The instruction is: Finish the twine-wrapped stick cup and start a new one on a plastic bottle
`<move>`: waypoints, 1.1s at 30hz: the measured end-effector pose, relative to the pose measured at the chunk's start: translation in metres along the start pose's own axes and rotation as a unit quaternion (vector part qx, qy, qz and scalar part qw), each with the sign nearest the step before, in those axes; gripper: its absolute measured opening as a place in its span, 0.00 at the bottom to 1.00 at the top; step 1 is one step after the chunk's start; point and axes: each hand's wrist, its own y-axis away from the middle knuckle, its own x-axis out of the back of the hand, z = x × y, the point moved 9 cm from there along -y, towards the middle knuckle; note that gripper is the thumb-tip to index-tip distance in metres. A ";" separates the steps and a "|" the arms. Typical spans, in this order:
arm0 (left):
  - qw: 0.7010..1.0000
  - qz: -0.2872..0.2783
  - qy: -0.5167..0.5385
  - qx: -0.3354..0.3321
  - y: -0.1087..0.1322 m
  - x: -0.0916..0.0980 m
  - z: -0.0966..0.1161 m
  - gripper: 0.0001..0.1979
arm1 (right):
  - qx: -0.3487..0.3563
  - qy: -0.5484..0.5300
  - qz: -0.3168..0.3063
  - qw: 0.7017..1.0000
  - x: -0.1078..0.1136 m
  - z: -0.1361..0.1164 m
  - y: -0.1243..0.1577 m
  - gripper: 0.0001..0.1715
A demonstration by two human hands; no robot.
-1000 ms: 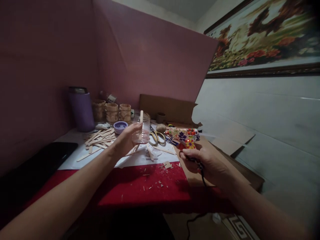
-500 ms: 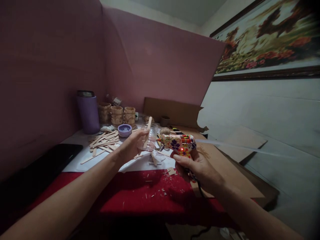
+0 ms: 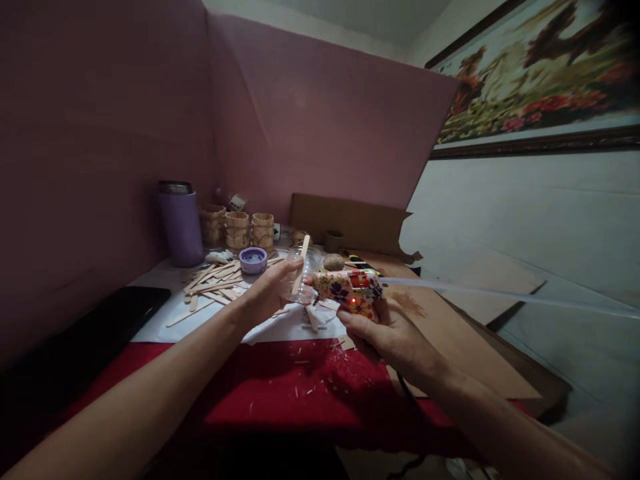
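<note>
My left hand is closed on a clear plastic cup, tilted on its side. Against the cup's side stands a wooden stick, near my left fingertips. My right hand grips a flower-patterned glue gun with a red light lit on its side. The gun's tip points left and is right by the cup and stick; whether it touches cannot be made out. From the gun's back a long clear glue stick reaches to the right.
Loose wooden sticks lie on white paper, near a purple lid and a purple tumbler. Behind are wooden cups. Cardboard lies right, a black device left, scraps on the red cloth.
The glue gun in my right hand has moved left, up to the cup and stick. The view has shifted slightly; my left hand still holds the cup.
</note>
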 end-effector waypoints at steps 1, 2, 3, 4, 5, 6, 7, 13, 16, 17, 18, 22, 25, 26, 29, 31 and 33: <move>1.000 -0.003 0.002 0.000 0.000 0.000 0.000 0.12 | 0.003 0.005 0.000 1.000 0.000 0.000 0.000 0.19; 1.000 -0.002 0.002 0.000 0.000 0.000 0.000 0.13 | 0.005 0.010 0.000 1.000 0.000 0.000 0.000 0.19; 1.000 0.001 0.002 0.001 0.000 0.000 -0.001 0.13 | 0.005 0.014 -0.001 1.000 0.000 0.000 0.000 0.19; 1.000 0.006 0.003 0.001 0.000 0.000 -0.001 0.13 | 0.004 0.016 -0.004 1.000 0.000 0.001 0.000 0.19; 1.000 0.011 0.003 0.001 0.000 0.001 -0.001 0.13 | 0.002 0.017 -0.005 1.000 -0.001 0.002 0.000 0.19; 1.000 0.015 0.002 0.001 0.000 0.001 -0.001 0.13 | 0.001 0.015 -0.005 1.000 -0.001 0.002 0.000 0.19; 1.000 0.018 -0.001 -0.001 0.000 0.002 0.000 0.13 | 0.001 0.015 -0.004 1.000 -0.001 0.003 0.001 0.19; 1.000 0.024 -0.018 -0.010 0.000 0.002 0.002 0.15 | 0.003 0.009 0.000 1.000 -0.001 0.003 0.001 0.17; 1.000 0.020 -0.013 -0.009 0.000 0.001 0.003 0.15 | 0.000 0.001 0.001 1.000 -0.002 0.003 0.001 0.16; 1.000 0.020 -0.013 -0.009 0.000 0.001 0.003 0.14 | -0.002 -0.001 0.001 1.000 -0.002 0.004 0.001 0.15; 1.000 0.020 -0.013 -0.011 0.000 0.000 0.003 0.14 | -0.006 -0.003 0.001 1.000 -0.002 0.004 0.001 0.16; 1.000 0.022 -0.005 -0.015 0.000 0.000 0.004 0.11 | -0.022 -0.009 -0.003 1.000 -0.004 0.007 0.001 0.18; 1.000 0.017 -0.004 -0.012 0.000 -0.001 0.004 0.11 | -0.009 0.001 0.002 1.000 -0.003 0.005 0.001 0.17; 1.000 0.017 -0.005 -0.011 0.000 -0.001 0.004 0.11 | -0.004 0.003 0.004 1.000 -0.002 0.004 0.001 0.17; 1.000 0.020 -0.007 -0.010 -0.001 -0.001 0.005 0.11 | 0.001 0.003 0.008 1.000 -0.001 0.003 0.000 0.15; 1.000 0.021 -0.004 -0.012 -0.001 -0.001 0.005 0.11 | 0.002 0.006 0.005 1.000 -0.002 0.003 0.000 0.14; 1.000 0.020 -0.001 -0.017 -0.001 -0.001 0.005 0.10 | 0.001 0.011 0.003 1.000 -0.002 0.003 0.000 0.14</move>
